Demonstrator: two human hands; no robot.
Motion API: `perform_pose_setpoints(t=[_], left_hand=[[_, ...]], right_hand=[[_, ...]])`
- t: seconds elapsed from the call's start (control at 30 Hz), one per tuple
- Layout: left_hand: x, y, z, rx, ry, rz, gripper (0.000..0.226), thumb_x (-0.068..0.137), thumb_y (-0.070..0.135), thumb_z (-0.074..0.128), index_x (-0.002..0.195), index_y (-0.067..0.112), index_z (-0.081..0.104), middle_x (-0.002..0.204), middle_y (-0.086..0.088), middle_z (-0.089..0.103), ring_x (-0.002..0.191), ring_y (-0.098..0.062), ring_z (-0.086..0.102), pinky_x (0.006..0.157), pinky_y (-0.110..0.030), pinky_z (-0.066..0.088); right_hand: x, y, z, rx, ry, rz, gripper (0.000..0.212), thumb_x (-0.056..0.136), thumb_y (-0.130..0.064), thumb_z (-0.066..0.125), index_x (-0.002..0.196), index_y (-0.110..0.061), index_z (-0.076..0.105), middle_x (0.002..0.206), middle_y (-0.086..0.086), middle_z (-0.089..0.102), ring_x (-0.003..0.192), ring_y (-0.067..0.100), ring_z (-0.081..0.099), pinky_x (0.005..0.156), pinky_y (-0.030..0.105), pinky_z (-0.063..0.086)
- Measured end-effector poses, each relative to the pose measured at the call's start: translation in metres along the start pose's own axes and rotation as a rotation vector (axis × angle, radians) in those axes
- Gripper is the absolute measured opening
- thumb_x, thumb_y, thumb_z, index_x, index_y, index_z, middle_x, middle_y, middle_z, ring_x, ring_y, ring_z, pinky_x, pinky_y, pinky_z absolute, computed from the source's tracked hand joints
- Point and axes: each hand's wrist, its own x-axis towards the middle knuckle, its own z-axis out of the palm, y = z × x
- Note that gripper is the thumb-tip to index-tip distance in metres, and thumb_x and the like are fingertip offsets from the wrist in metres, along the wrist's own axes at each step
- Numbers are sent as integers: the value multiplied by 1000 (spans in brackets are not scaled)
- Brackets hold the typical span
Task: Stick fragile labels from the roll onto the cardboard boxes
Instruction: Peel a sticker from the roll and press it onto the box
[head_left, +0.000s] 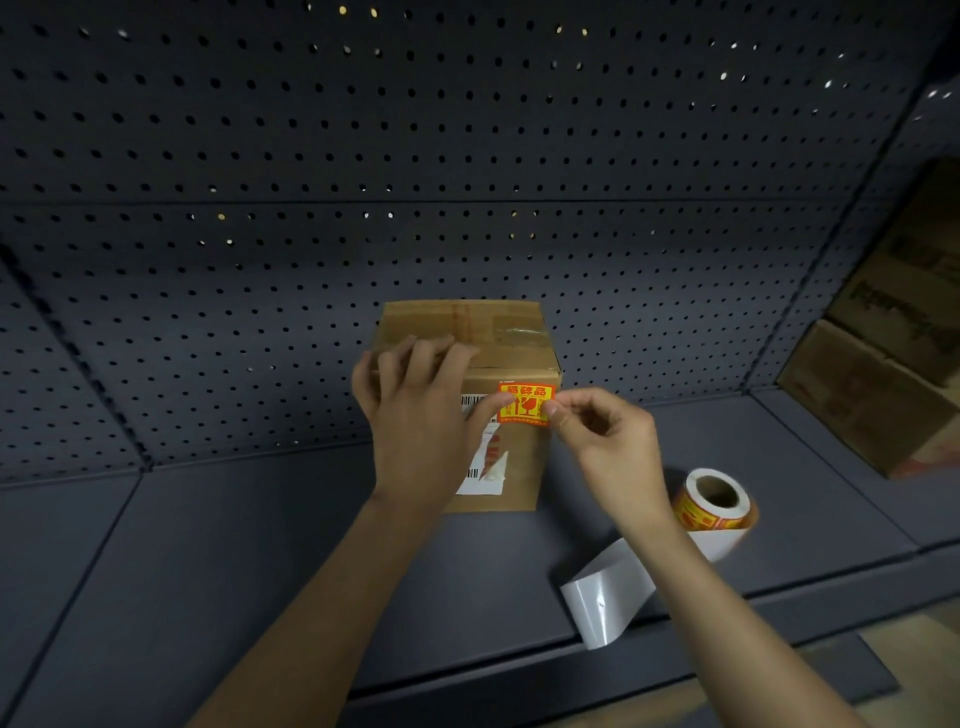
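Fingers (431, 353) of the left hand (415, 415) flat on top of the brown cardboard box (514, 338), thumb on its front. Right of the box, white-cored roll of orange labels (714, 501). On the box's front, rectangular orange fragile label (524, 405), long axis level, right end pinched by the right hand (605, 434).

Back panel (467, 130): dark grey perforated metal pegboard, light glinting through some holes
Shelf (208, 545): dark grey metal deck, seams between sections
Floor (924, 649): tan strip, lower right
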Motion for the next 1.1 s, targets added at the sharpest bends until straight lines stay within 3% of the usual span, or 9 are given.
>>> perform_pose_setpoints(t=[0.07,0.33,0.43,0.6,0.7,0.8,0.93,1.1], left_hand=[[0,1,0,-8,6,1,52,75,65,67,110,25,66,114,1,63,114,-30,52,105,-57,31],[1,-2,0,-47,-11,-15,51,75,68,65,107,28,65,111,4,60,110,-26,48,103,-55,32],[1,-2,1,-48,-18,-14,51,74,68,67,107,29,65,111,5,59,111,-25,48,103,-54,31],[1,2,0,-65,23,-22,53,71,69,65,104,28,66,106,6,59,108,-23,45,102,-52,31],[2,2,0,-81,41,-31,54,72,73,62,102,28,67,102,6,59,104,-22,45,101,-50,30],[3,-1,2,-95,39,-19,53,75,73,59,102,28,66,101,5,58,102,-21,41,96,-52,34],[2,-5,7,-103,51,10,57,77,75,56,104,27,65,105,3,59,105,-22,39,93,-56,39],[-1,-14,13,-85,7,76,70,70,83,51,115,29,54,119,-1,58,108,-28,43,91,-59,42]], right_hand=[[0,0,0,-23,15,-7,5,88,-15,73,86,-20,74,76,-1,72,74,12,67,71,21,54],[-2,0,-2,-179,86,-68,7,83,-20,78,85,-17,72,74,-8,70,70,4,65,66,10,50],[0,2,-8,-174,104,-69,11,83,-20,79,84,-21,68,73,-4,68,69,8,64,66,13,50],[7,0,-15,-190,18,-174,26,88,-24,74,111,-31,64,94,-3,65,86,8,63,74,15,50],[15,0,-11,-250,-58,-261,35,91,-30,68,125,-27,64,108,-8,59,99,4,59,82,13,47],[18,3,-6,-270,-68,-293,34,92,-28,66,125,-19,66,111,-3,60,100,1,57,79,8,46],[18,7,-6,-256,-32,-311,34,90,-26,69,123,-17,69,113,0,64,101,6,61,82,15,50],[17,15,-10,-264,-104,-296,46,85,-36,71,129,-26,63,117,-5,62,106,9,61,90,25,52]])
